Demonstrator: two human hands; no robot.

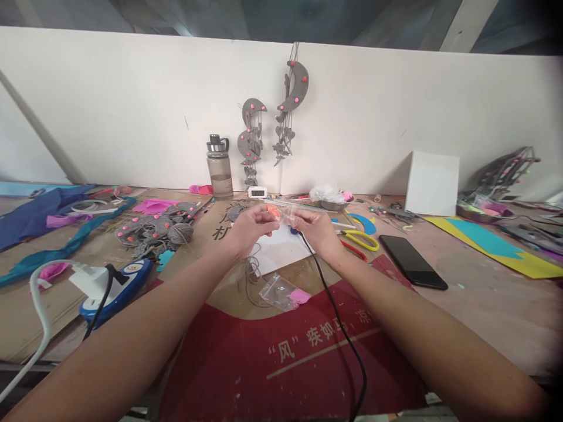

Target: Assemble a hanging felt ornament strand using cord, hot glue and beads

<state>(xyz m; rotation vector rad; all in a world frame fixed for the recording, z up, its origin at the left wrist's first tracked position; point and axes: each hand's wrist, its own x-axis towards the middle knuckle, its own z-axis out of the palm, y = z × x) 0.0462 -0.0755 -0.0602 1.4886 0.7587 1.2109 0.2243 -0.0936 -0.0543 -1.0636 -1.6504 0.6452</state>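
Observation:
My left hand (251, 227) and my right hand (320, 230) meet over the middle of the table, fingers pinched. Between them is a small clear plastic bag (288, 217), gripped by the right fingers. A soft-looking orange lump (273, 210) shows at my left fingertips; whether it is inside the bag, I cannot tell. Below the hands lie a white sheet of paper (281, 253) and a loose grey cord (251, 275). Nearer to me rests a clear zip bag (278, 292) with a pink piece (299, 296) at its corner.
A black cable (331, 299) runs under my right wrist. To the right are yellow-handled scissors (363, 239) and a phone (412, 262). On the left sit a blue power strip (141, 281) and grey felt pieces (153, 228). A water bottle (220, 176) stands at the back.

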